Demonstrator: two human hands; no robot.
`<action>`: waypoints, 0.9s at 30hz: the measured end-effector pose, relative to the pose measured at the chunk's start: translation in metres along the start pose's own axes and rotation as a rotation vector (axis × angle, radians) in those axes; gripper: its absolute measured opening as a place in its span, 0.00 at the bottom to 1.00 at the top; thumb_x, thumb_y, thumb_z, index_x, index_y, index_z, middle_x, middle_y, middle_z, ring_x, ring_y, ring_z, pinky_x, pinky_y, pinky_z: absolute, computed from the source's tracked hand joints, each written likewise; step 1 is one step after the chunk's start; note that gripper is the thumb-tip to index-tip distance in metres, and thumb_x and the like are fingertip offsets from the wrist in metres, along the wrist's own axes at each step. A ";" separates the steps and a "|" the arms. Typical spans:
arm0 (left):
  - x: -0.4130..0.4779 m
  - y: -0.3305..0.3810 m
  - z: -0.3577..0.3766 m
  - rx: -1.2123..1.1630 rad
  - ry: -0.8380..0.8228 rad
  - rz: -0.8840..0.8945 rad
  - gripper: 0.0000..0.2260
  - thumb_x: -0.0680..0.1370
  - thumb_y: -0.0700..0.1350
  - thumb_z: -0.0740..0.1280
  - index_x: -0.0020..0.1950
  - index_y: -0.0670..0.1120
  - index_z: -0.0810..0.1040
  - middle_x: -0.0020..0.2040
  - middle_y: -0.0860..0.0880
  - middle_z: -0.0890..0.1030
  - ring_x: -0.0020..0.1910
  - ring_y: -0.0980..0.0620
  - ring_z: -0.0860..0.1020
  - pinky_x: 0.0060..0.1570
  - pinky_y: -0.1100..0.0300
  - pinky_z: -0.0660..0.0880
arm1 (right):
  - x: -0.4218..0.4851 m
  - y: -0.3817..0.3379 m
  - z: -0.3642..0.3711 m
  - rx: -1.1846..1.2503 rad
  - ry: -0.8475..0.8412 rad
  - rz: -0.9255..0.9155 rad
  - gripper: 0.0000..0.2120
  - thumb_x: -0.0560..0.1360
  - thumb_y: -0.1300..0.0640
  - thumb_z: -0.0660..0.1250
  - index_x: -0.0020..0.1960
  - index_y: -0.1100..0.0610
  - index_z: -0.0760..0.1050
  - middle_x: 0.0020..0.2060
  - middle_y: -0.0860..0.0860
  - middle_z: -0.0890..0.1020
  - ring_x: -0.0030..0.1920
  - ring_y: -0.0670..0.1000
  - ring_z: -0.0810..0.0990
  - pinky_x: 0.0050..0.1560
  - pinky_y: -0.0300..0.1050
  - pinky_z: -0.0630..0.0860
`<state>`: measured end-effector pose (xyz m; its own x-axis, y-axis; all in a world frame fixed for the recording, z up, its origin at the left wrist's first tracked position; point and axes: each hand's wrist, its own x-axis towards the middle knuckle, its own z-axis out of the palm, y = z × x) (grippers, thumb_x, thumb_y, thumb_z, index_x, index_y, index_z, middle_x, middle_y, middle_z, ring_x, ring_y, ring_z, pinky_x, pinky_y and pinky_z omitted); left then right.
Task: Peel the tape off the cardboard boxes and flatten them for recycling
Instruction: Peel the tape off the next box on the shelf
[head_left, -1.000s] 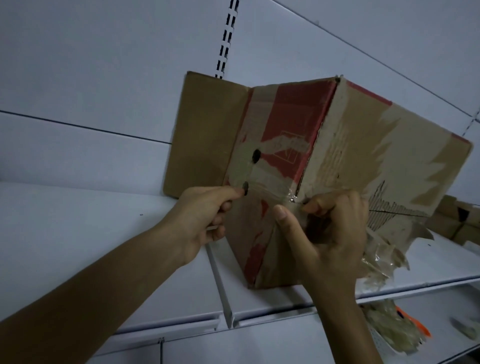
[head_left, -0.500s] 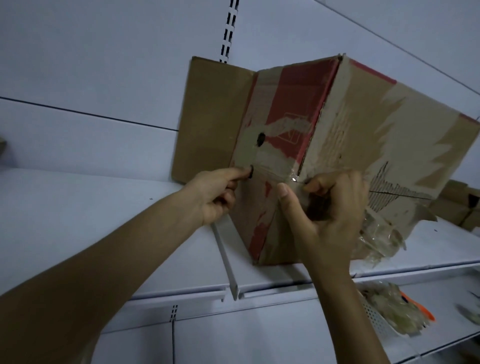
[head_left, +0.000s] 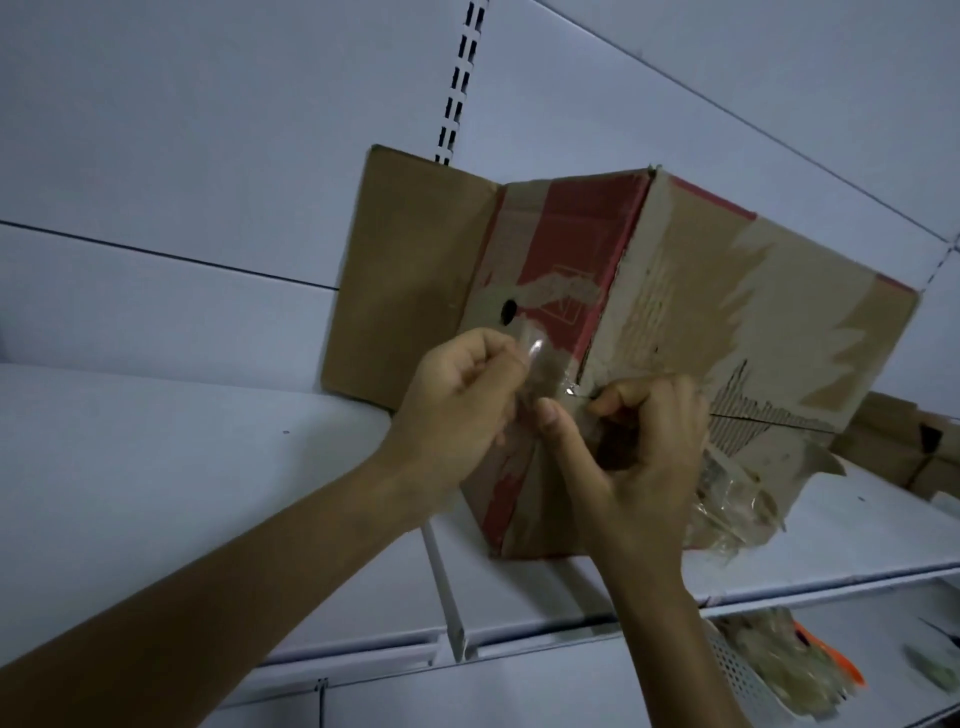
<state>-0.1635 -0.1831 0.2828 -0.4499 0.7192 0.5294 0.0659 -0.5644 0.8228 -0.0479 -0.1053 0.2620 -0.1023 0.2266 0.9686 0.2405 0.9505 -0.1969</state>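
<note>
Head view: the left hand (head_left: 457, 410) is pinching a clear tape (head_left: 535, 349) strip on the box (head_left: 727, 312), which is standing on the shelf (head_left: 156, 467) just behind the fingers. The right hand (head_left: 641, 460), fingers curled, is pinching the same tape at the box corner.

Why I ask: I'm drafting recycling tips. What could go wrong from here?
1. The tape pinched by the left hand may snap or rip more paper off the box, already torn in patches.
2. The box stands tilted near the front edge of the shelf; only the right hand grips its corner, so a hard pull might drag it off.
</note>
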 end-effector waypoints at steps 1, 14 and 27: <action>-0.008 0.002 -0.001 0.041 -0.095 0.088 0.11 0.79 0.39 0.61 0.36 0.47 0.71 0.23 0.55 0.70 0.23 0.59 0.65 0.26 0.66 0.65 | 0.000 0.002 0.001 -0.001 -0.010 0.004 0.13 0.70 0.45 0.69 0.42 0.50 0.67 0.39 0.45 0.69 0.43 0.49 0.67 0.41 0.53 0.67; -0.034 -0.023 -0.013 0.841 -0.136 0.976 0.09 0.81 0.49 0.55 0.42 0.50 0.67 0.28 0.50 0.72 0.24 0.56 0.67 0.24 0.60 0.67 | -0.012 -0.002 0.011 0.106 -0.013 0.191 0.19 0.81 0.43 0.52 0.42 0.56 0.70 0.39 0.52 0.74 0.41 0.52 0.72 0.42 0.49 0.71; 0.027 -0.037 0.000 1.546 -0.163 0.954 0.41 0.74 0.66 0.61 0.78 0.47 0.50 0.77 0.46 0.58 0.76 0.46 0.55 0.69 0.44 0.63 | 0.006 0.027 -0.062 1.254 0.123 0.890 0.15 0.75 0.53 0.60 0.38 0.55 0.83 0.38 0.54 0.84 0.43 0.52 0.84 0.48 0.46 0.81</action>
<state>-0.1781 -0.1431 0.2665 0.3062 0.4930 0.8144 0.9335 0.0122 -0.3583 0.0174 -0.0917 0.2723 -0.2776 0.8402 0.4659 -0.7667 0.0985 -0.6344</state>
